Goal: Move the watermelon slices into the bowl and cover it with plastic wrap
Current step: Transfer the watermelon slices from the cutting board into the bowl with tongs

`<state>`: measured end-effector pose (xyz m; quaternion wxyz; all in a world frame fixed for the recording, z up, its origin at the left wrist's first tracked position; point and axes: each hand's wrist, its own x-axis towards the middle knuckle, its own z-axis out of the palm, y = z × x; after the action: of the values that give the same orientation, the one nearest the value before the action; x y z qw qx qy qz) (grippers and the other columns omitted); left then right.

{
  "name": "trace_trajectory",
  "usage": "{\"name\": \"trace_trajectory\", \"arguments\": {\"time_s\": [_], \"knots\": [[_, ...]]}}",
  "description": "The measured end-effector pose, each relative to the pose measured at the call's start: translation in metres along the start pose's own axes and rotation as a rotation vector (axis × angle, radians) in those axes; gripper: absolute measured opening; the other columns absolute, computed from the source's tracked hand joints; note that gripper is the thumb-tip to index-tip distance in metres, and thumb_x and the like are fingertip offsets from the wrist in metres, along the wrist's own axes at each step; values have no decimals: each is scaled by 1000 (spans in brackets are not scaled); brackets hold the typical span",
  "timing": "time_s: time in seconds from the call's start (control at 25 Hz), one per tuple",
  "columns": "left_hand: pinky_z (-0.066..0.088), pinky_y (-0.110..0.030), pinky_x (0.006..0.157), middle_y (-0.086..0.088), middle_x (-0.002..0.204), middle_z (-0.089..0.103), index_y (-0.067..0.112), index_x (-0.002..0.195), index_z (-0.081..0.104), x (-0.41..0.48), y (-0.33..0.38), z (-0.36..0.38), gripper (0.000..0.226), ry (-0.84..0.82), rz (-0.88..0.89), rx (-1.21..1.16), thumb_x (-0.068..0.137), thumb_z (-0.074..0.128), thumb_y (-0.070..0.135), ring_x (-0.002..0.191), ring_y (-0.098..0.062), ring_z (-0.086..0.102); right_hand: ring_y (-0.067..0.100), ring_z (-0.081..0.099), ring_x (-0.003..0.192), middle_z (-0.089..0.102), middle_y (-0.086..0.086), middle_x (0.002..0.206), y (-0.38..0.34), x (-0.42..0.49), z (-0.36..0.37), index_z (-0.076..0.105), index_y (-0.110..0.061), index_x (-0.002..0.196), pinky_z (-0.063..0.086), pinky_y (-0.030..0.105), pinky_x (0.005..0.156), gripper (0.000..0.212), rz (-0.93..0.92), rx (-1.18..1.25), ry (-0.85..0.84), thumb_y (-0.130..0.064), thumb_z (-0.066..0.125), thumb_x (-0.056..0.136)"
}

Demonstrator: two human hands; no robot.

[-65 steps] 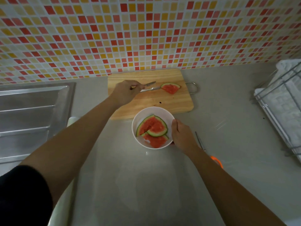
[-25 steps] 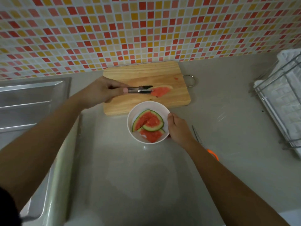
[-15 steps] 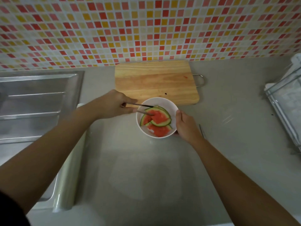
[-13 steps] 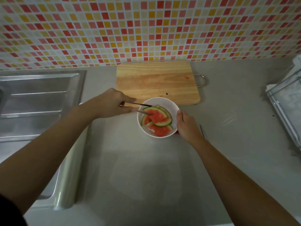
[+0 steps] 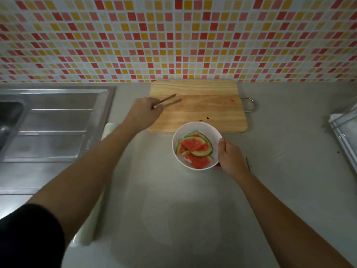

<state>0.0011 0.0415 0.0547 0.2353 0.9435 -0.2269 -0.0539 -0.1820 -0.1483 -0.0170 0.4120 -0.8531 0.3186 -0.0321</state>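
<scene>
Our left hand (image 5: 144, 115) sits at 10 o'clock from the bowl (image 5: 197, 123), fingers pinching a pair of tongs (image 5: 168, 100) whose tips stand apart and empty over the cutting board (image 5: 202, 113). Our right hand (image 5: 229, 157) grips the bowl's rim at 4 o'clock, thumb hooked over the edge. The watermelon slices (image 5: 195, 149) are piled inside it, rinds overlapping, and the board at 12 o'clock shows only a red scrap and a dark seed, so we judge the moving done and the covering ahead. The roll of plastic wrap (image 5: 85, 236) lies at 8 o'clock along the sink (image 5: 54, 120) edge, partly under our left forearm. Reaching for it with the tongs in hand could knock the roll into the sink. Juice on the rim or on our fingers may stop the film clinging. The bowl's far rim overlaps the board's near edge, and we cannot tell whether it rests on it; if so, pulling film tight could rock it
</scene>
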Motion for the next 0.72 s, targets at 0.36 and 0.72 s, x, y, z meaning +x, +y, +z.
{"name": "trace_trajectory", "arguments": {"time_s": [0.36,0.72], "knots": [[42,-43,88,-18,120,48,-4,109,59,29,9,75,31,132,-370,101,97,38,13,108,-36,45,3,46,57,50,0,70,1,1,2,52,-13,83,34,11,38,32,-27,-11,14,-28,29,100],[36,-43,91,-28,108,54,-7,106,59,17,17,66,46,266,-220,-43,97,39,33,101,-42,49,14,52,61,55,4,75,1,2,1,53,-12,85,38,23,52,33,-35,-3,3,-29,29,100]]}}
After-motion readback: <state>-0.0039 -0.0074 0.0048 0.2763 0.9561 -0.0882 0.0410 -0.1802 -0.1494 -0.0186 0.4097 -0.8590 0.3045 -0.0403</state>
